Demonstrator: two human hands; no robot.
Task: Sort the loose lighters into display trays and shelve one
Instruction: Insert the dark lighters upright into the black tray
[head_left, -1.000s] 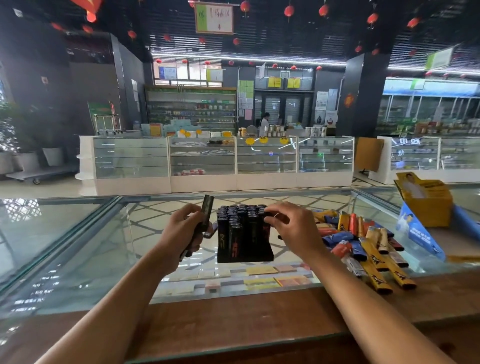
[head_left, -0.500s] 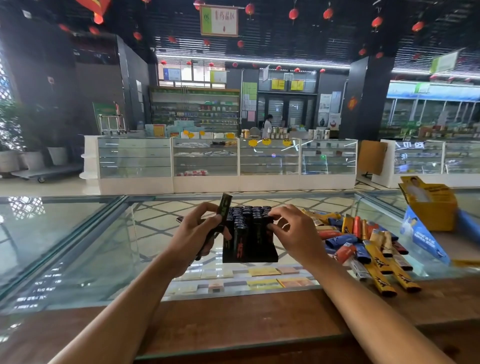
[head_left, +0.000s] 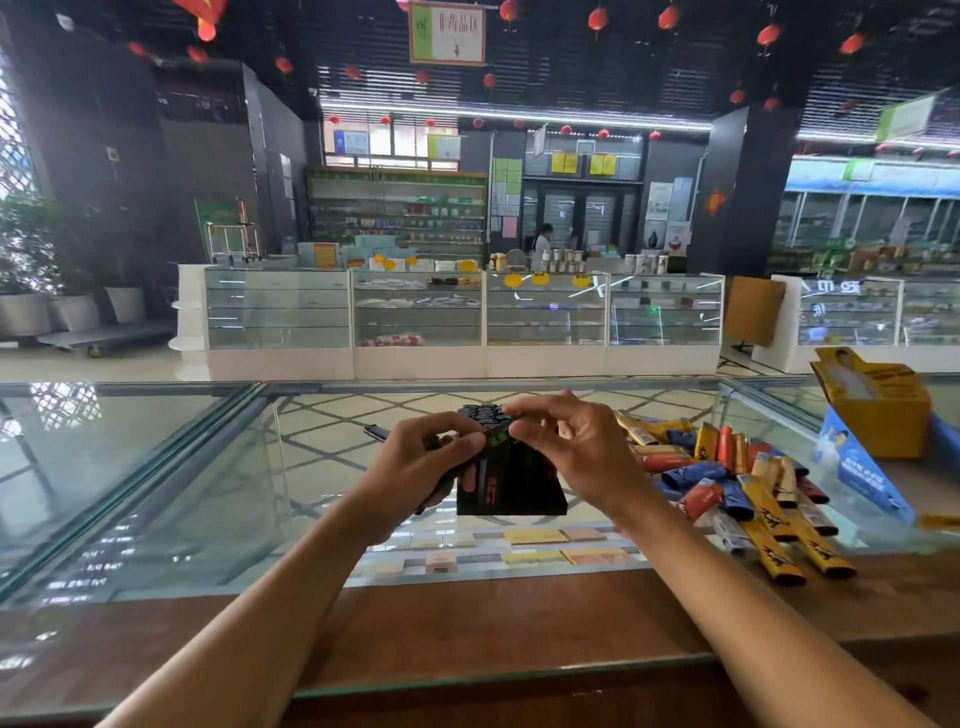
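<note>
A black display tray (head_left: 511, 486) full of upright black lighters stands on the glass counter (head_left: 156, 467) in front of me. My left hand (head_left: 415, 467) is closed on a few black lighters at the tray's left side. One of them, a black lighter with a green label (head_left: 497, 437), lies across the tray's top. My right hand (head_left: 566, 447) pinches that lighter's right end with thumb and forefinger. A pile of loose lighters (head_left: 727, 478), yellow, blue, orange and red, lies on the glass to the right. The hands hide most of the tray's top.
One dark loose lighter (head_left: 376, 432) lies on the glass left of the tray. A yellow box (head_left: 878, 410) and a blue box (head_left: 852, 467) stand at the far right. A wooden ledge (head_left: 493, 618) runs along the near edge. Flat packs show under the glass.
The lighter in my left hand has tipped from upright to lying over the tray. My right hand has left the tray's right side and closed on that lighter's end.
</note>
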